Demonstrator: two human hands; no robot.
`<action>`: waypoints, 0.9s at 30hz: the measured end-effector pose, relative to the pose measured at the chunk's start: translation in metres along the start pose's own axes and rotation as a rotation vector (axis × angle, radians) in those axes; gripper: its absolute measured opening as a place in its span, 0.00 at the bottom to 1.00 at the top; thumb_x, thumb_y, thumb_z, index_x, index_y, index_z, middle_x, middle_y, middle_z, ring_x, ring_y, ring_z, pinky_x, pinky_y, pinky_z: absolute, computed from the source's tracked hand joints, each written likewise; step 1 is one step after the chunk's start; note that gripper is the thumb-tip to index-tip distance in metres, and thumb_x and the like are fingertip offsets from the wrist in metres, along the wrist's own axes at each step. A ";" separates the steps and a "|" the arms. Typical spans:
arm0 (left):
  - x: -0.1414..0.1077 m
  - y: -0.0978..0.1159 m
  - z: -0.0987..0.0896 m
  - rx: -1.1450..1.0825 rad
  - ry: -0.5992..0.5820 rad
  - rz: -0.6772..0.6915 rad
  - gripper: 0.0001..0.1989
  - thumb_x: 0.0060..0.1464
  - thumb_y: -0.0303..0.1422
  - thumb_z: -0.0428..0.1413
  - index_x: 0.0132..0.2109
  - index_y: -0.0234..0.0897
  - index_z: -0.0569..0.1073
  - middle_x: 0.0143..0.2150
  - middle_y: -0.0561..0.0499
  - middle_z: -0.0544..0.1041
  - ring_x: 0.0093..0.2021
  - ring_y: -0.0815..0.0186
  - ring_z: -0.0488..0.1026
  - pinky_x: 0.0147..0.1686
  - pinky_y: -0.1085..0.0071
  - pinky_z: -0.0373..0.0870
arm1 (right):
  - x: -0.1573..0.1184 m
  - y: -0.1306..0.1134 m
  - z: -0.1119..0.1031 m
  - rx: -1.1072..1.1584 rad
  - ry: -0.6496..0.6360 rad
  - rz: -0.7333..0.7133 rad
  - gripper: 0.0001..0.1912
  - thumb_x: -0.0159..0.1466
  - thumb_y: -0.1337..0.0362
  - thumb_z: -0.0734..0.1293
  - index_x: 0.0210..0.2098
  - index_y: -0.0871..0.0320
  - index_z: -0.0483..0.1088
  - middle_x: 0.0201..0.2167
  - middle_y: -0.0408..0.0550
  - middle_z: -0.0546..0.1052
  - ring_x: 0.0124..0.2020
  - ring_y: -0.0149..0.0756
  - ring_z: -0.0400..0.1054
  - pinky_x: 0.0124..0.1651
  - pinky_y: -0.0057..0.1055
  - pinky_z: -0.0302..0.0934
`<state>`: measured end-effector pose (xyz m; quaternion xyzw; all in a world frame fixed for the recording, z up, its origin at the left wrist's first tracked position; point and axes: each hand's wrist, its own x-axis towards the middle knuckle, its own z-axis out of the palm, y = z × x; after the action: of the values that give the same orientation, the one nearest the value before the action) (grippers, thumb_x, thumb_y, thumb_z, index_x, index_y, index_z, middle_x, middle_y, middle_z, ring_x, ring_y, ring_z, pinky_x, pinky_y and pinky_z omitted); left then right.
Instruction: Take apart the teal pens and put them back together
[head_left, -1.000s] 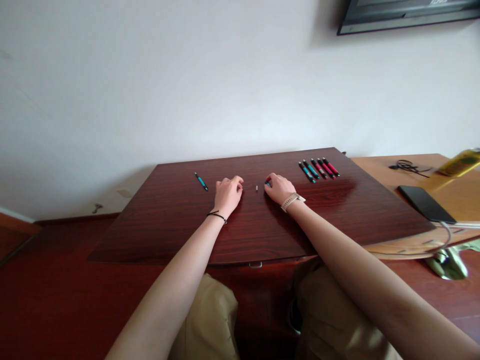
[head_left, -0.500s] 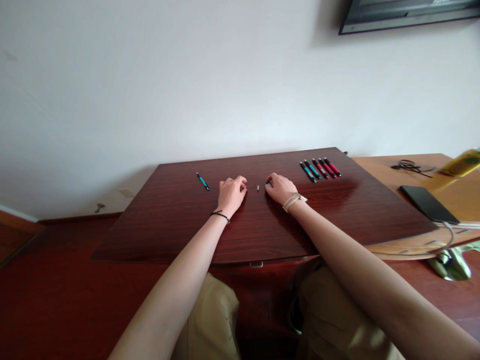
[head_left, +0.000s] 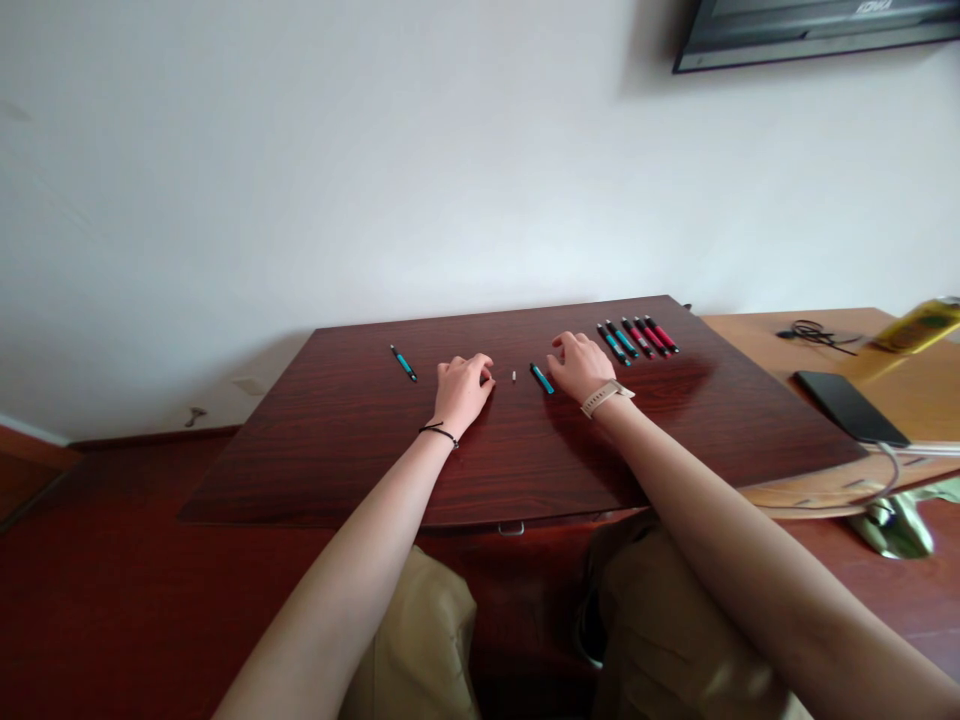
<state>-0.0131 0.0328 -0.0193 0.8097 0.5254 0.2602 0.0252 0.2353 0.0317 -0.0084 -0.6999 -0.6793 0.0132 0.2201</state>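
Note:
My left hand point(head_left: 462, 388) rests on the dark wooden table point(head_left: 360, 450), its fingers curled with thumb and forefinger near each other; whether anything is between them is too small to tell. Just right of it lies a tiny white piece point(head_left: 514, 377). A teal and black pen part point(head_left: 541, 378) lies beside my right hand point(head_left: 579, 366), which is empty, its fingers apart. Left of my left hand is a teal pen point(head_left: 403, 363). Teal pens point(head_left: 619, 341) and red pens point(head_left: 655, 336) lie in a row beyond my right hand.
On the lighter table point(head_left: 787, 350) at the right are a black phone point(head_left: 851, 407) with a white cable, a coiled black cord point(head_left: 817, 335) and a yellow bottle point(head_left: 919, 327). A screen point(head_left: 810, 40) hangs on the wall above.
My right hand has let go of the teal and black pen part and moved right, its fingers opening. The part now lies in full view. My left hand has hardly moved.

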 end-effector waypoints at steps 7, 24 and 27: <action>-0.007 0.002 -0.006 0.016 0.003 -0.002 0.14 0.64 0.31 0.63 0.55 0.45 0.75 0.50 0.47 0.85 0.55 0.51 0.75 0.55 0.53 0.61 | -0.001 0.019 0.005 -0.069 -0.077 0.014 0.19 0.70 0.60 0.66 0.59 0.58 0.74 0.56 0.62 0.75 0.57 0.56 0.70 0.60 0.44 0.65; -0.013 -0.004 -0.027 -0.022 0.221 -0.057 0.16 0.65 0.25 0.55 0.57 0.45 0.72 0.55 0.48 0.83 0.56 0.53 0.76 0.59 0.54 0.63 | 0.003 0.032 0.002 -0.014 -0.127 0.068 0.12 0.72 0.61 0.66 0.49 0.58 0.80 0.52 0.58 0.76 0.49 0.45 0.74 0.56 0.36 0.65; -0.014 -0.004 -0.030 -0.026 0.240 -0.077 0.15 0.65 0.24 0.54 0.56 0.45 0.72 0.53 0.48 0.84 0.56 0.53 0.77 0.59 0.55 0.64 | 0.003 0.033 0.002 -0.025 -0.124 0.068 0.12 0.71 0.61 0.67 0.46 0.58 0.80 0.51 0.58 0.77 0.49 0.45 0.74 0.55 0.36 0.66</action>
<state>-0.0344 0.0158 -0.0002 0.7517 0.5519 0.3608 -0.0175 0.2666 0.0361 -0.0198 -0.7231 -0.6676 0.0557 0.1681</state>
